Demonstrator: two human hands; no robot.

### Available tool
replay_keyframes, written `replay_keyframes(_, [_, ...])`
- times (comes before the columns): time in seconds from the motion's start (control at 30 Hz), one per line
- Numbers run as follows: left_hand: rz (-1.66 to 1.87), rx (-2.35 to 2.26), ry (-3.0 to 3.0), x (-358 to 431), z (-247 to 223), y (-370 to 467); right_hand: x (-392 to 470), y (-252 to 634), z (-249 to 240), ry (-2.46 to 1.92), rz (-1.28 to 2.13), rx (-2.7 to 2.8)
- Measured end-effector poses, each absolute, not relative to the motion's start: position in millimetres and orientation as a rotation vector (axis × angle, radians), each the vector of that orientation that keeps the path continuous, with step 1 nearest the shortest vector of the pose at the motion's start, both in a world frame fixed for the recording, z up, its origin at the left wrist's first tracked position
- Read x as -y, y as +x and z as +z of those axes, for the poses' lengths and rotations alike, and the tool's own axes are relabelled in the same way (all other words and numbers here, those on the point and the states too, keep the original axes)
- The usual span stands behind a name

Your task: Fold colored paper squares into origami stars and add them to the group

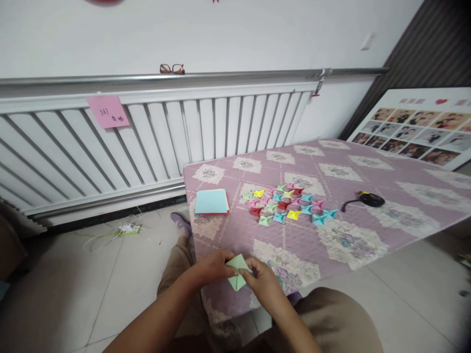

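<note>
A light green folded paper, roughly diamond-shaped, is held between both hands above the near left part of the table. My left hand grips its left side, with the thumb on the upper face. On its right side my right hand pinches it, thumb pressed near the centre crease. Farther back lies a stack of square paper, light blue on top with red showing at the edge. Several small folded paper pieces in green, yellow, pink, red and blue stand in rows on the table.
The table has a purple floral cloth. A black object with a cord lies to the right. Behind are a white radiator, glasses on a pipe and a photo board. A power strip is on the floor.
</note>
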State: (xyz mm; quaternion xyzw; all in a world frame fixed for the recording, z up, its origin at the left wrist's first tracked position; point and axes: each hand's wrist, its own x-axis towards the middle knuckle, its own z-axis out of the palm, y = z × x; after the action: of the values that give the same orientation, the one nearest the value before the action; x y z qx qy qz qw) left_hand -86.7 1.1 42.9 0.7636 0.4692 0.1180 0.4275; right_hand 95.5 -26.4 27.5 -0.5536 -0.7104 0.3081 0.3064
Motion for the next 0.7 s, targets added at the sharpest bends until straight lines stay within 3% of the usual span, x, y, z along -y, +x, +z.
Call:
replay_keyframes(0.27, [0.416,-1.236,2.018,4.6,53.6,-83.0,24.3,96.5,37.0,-1.284,0.885,1.926])
replay_keyframes(0.5, [0.693,-1.305,2.504,15.7,43.4,-74.2,23.5,101.9,43.3,-1.243,0.098,2.212])
replay_keyframes(0.7, [0.795,-1.301,2.898,35.0,2.1,-69.3,40.7,106.6,13.7,-1.198,-0.016,2.241])
